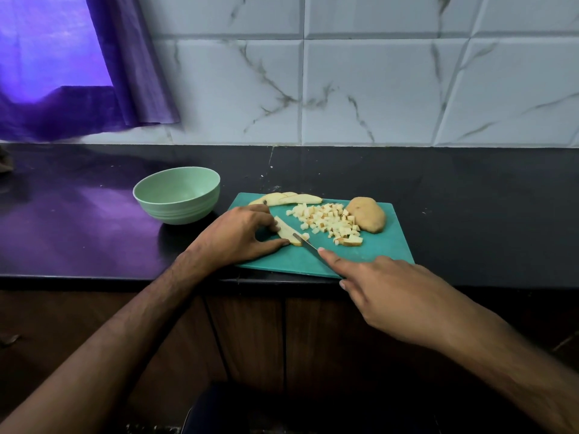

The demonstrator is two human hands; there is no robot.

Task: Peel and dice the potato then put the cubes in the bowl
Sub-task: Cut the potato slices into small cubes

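Dicing underway: left hand (241, 233) pins a potato slice (286, 234), right hand (388, 292) grips the knife (308, 245); next, cubes (329, 222) go to the bowl (177, 195) at 10 o'clock.

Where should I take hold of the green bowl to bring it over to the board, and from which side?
Grip the green bowl by its rim at the right edge, the side nearest the cutting board, probably from above. It stands upright and looks empty, its wall is smooth and rounded, so the thin open rim likely offers the surest pinch. The left hand is closest but holds a potato slice.
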